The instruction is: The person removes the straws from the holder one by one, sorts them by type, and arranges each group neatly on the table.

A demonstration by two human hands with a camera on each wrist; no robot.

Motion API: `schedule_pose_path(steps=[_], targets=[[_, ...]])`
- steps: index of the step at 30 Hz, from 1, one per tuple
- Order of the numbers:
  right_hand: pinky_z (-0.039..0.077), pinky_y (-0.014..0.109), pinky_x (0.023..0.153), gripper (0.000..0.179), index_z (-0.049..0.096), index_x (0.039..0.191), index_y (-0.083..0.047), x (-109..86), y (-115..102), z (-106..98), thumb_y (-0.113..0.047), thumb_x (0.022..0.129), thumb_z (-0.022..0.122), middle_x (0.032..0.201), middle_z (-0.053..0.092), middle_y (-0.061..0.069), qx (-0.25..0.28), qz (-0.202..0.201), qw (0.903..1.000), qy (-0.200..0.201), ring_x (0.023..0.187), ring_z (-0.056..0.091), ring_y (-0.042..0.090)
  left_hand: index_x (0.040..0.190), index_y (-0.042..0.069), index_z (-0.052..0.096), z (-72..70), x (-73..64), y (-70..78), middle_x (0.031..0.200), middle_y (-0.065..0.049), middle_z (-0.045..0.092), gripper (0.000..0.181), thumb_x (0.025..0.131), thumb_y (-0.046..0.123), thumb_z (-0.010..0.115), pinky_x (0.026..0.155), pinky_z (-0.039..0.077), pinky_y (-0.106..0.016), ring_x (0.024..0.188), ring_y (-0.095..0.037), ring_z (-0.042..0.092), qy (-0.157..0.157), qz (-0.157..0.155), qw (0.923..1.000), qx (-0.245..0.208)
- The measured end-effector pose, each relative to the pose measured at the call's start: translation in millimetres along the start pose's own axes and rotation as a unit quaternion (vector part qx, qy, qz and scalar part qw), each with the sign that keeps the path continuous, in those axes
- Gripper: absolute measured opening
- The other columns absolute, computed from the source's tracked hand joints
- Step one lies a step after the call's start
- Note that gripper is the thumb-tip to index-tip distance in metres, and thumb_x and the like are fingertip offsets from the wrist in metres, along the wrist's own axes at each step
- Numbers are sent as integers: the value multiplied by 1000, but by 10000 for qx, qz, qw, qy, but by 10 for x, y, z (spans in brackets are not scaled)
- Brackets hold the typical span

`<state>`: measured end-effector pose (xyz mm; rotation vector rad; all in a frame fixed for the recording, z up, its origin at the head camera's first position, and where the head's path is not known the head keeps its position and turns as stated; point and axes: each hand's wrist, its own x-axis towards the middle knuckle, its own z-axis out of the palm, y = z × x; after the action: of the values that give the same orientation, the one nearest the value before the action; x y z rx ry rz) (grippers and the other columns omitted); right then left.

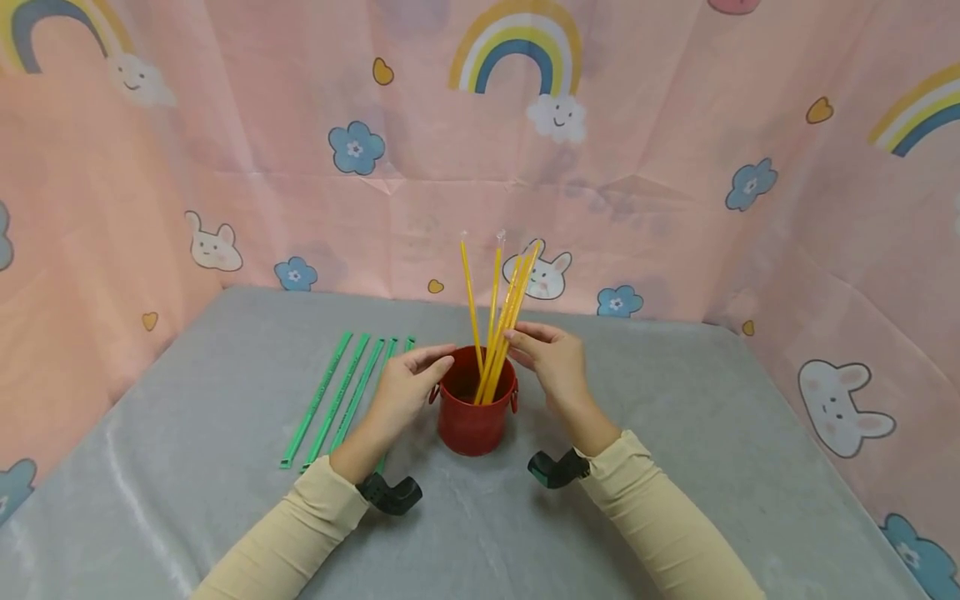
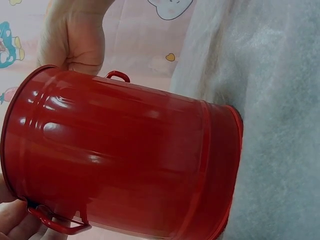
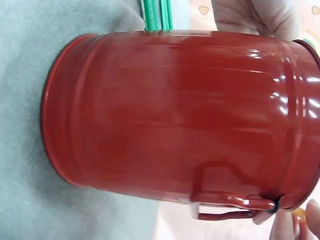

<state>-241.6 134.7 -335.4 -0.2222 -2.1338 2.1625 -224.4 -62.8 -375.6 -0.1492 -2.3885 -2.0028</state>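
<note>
A red metal bucket with small side handles stands upright. Several yellow straws in clear wrappers rise from it and lean apart. My right hand pinches some of the straws between thumb and fingers, just above the bucket's right rim. At the left rim, my left hand holds the bucket, thumb over the edge and fingers by the handle. In the left wrist view the bucket hides part of the left fingers. The right fingertips show beside the rim in the right wrist view.
Several green paper-wrapped straws lie side by side on the grey tabletop, left of the bucket and partly behind my left arm. A pink patterned cloth rises along the table's back and sides.
</note>
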Motion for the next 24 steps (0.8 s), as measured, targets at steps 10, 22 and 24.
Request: schedule_pose_path(steps=[10,22,24], targets=[[59,32,86,34,68,119,6,19,-102,-40,-12,91,72,96,72,2,144,-83,9998,125,80,72,3,126,15,70,-13,-3,17,122,-7,72,31,97,26,65,50,34,-21,84,-16,56,-71,-74,9999,-90],[59,30,86,35,66,121,6,-3,-255,-143,-14,92,71,92,72,-4,252,-285,9991,200,83,72,4,125,11,70,4,0,14,123,-11,71,30,98,21,65,54,36,-20,96,-19,61,-63,-5,9999,-132],[60,27,84,35,66,121,6,-7,-284,-145,-13,92,70,91,72,-5,264,-358,9988,185,83,72,4,125,11,70,0,7,22,122,-12,71,30,98,21,64,53,37,-20,87,-18,59,-43,34,9999,-90]])
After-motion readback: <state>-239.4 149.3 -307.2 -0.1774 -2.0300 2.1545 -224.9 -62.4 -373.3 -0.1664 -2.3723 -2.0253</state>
